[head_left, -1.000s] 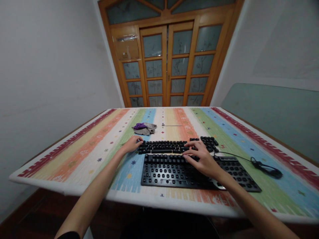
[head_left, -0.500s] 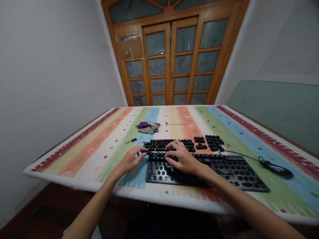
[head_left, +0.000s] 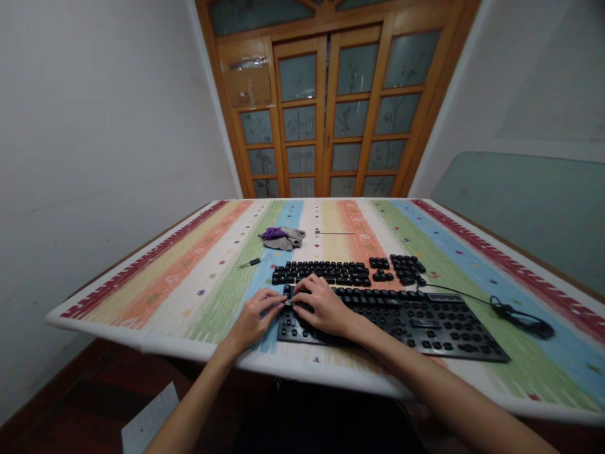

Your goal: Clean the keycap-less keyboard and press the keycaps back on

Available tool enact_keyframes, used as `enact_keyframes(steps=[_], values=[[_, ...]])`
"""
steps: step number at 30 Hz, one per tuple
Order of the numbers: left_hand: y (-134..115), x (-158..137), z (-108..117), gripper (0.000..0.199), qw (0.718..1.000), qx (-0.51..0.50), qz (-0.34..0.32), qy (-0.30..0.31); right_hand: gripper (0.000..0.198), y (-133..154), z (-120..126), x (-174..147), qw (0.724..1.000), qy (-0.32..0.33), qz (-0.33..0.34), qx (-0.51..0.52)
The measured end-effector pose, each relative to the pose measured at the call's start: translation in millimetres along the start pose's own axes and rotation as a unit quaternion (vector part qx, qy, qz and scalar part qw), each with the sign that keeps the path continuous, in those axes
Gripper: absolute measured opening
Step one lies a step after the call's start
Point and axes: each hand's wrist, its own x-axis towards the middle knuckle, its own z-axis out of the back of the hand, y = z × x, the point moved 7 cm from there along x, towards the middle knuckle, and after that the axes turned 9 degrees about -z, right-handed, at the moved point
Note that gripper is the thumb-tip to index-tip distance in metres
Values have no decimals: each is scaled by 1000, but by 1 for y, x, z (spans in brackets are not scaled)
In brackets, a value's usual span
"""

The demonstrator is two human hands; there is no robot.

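A black keyboard (head_left: 392,318) lies near the table's front edge, most of its lower rows without keycaps, and keycaps standing along its top row. My left hand (head_left: 255,315) is at its upper left corner, thumb and index finger closed on a small dark keycap (head_left: 287,303). From the other side, my right hand (head_left: 321,306) curls over the same corner, its fingertips close to that keycap; whatever they grip is too small to make out. Behind the keyboard, loose keycaps (head_left: 326,272) sit in rows, with further groups of keycaps (head_left: 405,269) to the right.
A grey and purple cloth (head_left: 282,238) lies beyond the keycaps, with a thin metal rod (head_left: 335,233) right of it. A small black-handled tool (head_left: 254,261) lies at the left. The keyboard's cable (head_left: 520,318) is bundled on the right of the striped tablecloth (head_left: 155,284).
Both hands have come from the lower edge of the loose keycap rows to the keyboard's upper left corner. My right hand has moved left and closer to my left hand.
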Motion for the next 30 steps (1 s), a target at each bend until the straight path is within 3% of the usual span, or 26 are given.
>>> enact_keyframes(steps=[16,21,30], values=[[-5,2,-4,19,998,44,-42,-9,6,1,-4,0,999,-29,4,-28],[-9,2,-5,18,997,53,-55,2,5,7,-7,-2,998,-11,23,-54],[-11,5,-5,17,994,89,-62,20,13,4,-9,-5,998,16,-2,-61]])
